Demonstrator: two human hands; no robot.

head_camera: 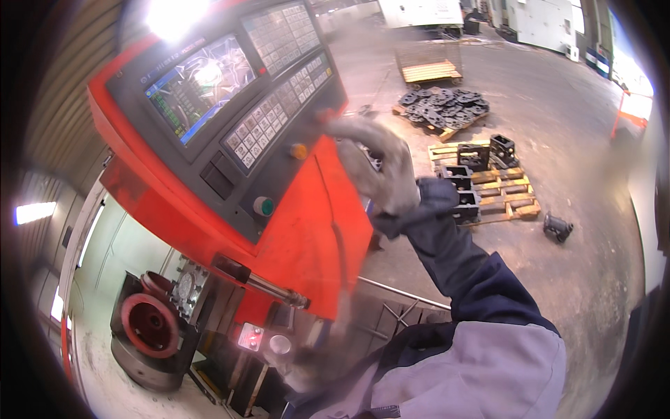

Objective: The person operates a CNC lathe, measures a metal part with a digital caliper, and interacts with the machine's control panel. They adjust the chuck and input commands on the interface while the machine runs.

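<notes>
My right hand point(379, 167), in a pale work glove, is at the right edge of a red-framed machine control panel point(209, 180). Its bent fingertips are by a blurred red knob point(325, 116); contact is unclear. An orange knob point(298, 152) and a green push button point(263, 206) sit on the panel's lower strip. Low in view, my left hand point(303, 369) is a gloved blur beside a round metal end point(280, 344) and a lit red switch box point(251, 337); its grip is hidden. Inside the machine, a red-coated ring-shaped casting point(150, 324) rests on a round fixture point(152, 366).
A metal bar handle point(261, 285) juts out below the panel. Across the floor, one pallet bears piled dark castings point(445, 107), and another wooden pallet point(505, 191) holds box-shaped castings. A single casting point(557, 228) lies on the floor. Behind stands a wire cage cart point(429, 70).
</notes>
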